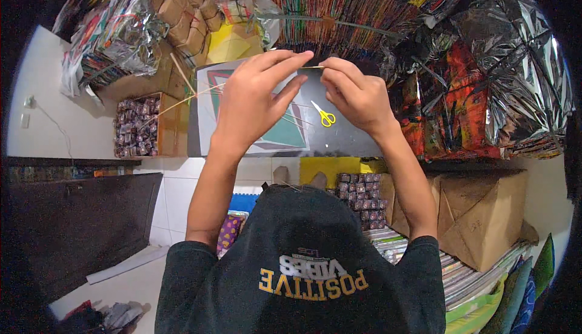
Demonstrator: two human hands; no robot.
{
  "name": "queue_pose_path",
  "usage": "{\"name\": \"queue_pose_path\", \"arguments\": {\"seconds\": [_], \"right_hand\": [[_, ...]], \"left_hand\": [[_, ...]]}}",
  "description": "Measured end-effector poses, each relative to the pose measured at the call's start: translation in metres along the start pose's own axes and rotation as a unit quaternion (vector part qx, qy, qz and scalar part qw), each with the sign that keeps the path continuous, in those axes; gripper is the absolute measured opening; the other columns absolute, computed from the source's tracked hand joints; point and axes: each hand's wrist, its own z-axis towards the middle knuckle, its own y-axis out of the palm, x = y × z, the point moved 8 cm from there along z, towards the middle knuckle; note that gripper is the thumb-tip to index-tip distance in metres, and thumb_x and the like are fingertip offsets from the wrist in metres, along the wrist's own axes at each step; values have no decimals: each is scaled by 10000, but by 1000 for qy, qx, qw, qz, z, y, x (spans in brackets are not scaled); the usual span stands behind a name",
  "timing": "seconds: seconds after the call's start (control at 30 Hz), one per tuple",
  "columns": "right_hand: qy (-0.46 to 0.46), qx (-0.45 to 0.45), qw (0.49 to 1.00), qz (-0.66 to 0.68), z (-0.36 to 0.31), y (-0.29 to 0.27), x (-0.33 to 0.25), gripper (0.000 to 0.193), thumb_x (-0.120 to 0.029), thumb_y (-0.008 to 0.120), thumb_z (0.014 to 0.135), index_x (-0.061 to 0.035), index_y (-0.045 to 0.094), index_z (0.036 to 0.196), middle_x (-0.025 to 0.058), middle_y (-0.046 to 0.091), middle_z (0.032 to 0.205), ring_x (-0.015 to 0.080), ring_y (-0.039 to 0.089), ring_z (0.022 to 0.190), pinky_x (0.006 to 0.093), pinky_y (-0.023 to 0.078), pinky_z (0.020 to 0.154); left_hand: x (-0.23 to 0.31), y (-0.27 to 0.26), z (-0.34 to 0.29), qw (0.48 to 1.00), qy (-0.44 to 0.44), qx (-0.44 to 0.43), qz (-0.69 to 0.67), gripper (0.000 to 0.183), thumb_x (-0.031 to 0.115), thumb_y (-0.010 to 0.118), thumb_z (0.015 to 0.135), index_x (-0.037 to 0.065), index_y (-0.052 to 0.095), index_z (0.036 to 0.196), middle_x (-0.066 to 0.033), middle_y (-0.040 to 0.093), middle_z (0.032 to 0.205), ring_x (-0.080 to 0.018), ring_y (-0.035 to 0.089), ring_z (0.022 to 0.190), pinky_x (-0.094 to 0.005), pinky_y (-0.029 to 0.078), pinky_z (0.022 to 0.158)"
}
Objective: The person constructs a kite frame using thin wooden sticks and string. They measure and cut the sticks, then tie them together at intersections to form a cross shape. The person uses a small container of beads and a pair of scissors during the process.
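Note:
Both of my hands are raised over a dark table (345,143). Between the fingers and thumb of my left hand (251,94) runs a thin bamboo stick (313,67); the palm side is hidden. My right hand (357,94) pinches the stick with bent fingers. A long thin stick (182,102) shows left of my left hand, perhaps the same one. Beneath my hands lies a flat green, red and white sheet (279,129) with thin sticks across it. Scissors with yellow handles (327,117) rest right of the sheet, blades slightly apart.
An open carton (173,116) of small dark packs stands left of the table. Tied stacks of colourful sheets (339,31) fill the back. Shiny black and red plastic (479,85) crowds the right. A brown paper-wrapped box (479,213) sits near right, beside stacked dark packs (362,197).

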Motion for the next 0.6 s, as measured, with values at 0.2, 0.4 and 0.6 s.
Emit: {"name": "queue_pose_path", "arguments": {"seconds": [0.2, 0.4, 0.6], "right_hand": [[20, 53, 998, 17, 5, -12, 7, 236, -66, 782, 816, -87, 684, 1030, 39, 717, 1186, 217, 739, 790, 328, 607, 611], [65, 72, 995, 13, 3, -24, 20, 230, -51, 802, 820, -80, 684, 1016, 60, 716, 1199, 240, 746, 790, 334, 615, 616], [56, 77, 995, 22, 7, -21, 14, 223, -61, 815, 816, -75, 688, 999, 64, 718, 1179, 237, 745, 779, 333, 611, 610]], "left_hand": [[-14, 6, 0, 1000, 21, 8, 19, 281, 65, 754, 845, 142, 791, 1113, -82, 762, 985, -260, 728, 854, -365, 577, 731], [-23, -7, -9, 998, 25, 34, 50, 310, 34, 754, 821, 149, 794, 1106, -67, 764, 992, -254, 729, 875, -359, 577, 742], [-24, -5, -19, 999, 6, -3, 53, 327, -6, 752, 838, 118, 787, 1139, -107, 766, 1011, -273, 736, 901, -360, 568, 786]]}}
